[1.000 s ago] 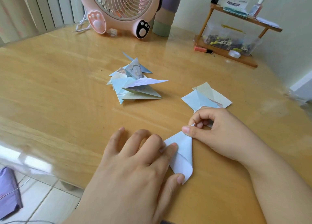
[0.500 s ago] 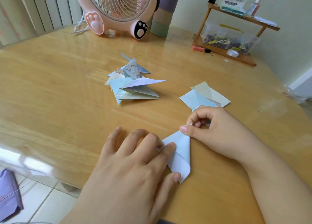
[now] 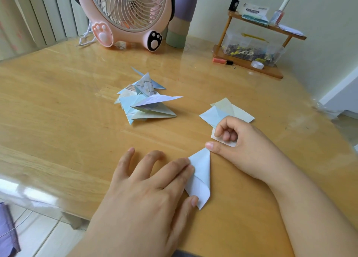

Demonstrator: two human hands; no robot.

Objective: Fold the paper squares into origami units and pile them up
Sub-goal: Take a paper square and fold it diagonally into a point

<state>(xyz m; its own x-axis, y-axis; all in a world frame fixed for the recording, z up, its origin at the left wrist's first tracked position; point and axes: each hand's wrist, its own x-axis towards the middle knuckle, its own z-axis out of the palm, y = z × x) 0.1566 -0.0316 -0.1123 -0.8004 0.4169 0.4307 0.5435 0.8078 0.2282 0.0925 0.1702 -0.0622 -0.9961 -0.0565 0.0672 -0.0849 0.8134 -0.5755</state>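
Observation:
A pale blue paper piece [image 3: 201,181], folded into a narrow kite shape, lies flat on the wooden table [image 3: 58,111] near its front edge. My left hand [image 3: 147,194] presses on its left side with flat fingers, the thumb at its lower tip. My right hand [image 3: 246,152] has curled fingers, and its thumb lies against the paper's upper tip. A pile of folded origami units [image 3: 147,103] sits mid-table, beyond my left hand. Loose paper squares [image 3: 228,111] lie just behind my right hand, and one small square [image 3: 219,140] is partly under its curled fingers.
A pink desk fan [image 3: 127,14] and a purple-and-green cylinder [image 3: 180,14] stand at the back. At the back right, a small wooden shelf [image 3: 251,63] holds a clear box and bottles. The table's front edge drops to tiled floor [image 3: 38,227] at lower left.
Both hands stay on the folded paper. My right hand has shifted slightly, so the small square under its fingers shows more.

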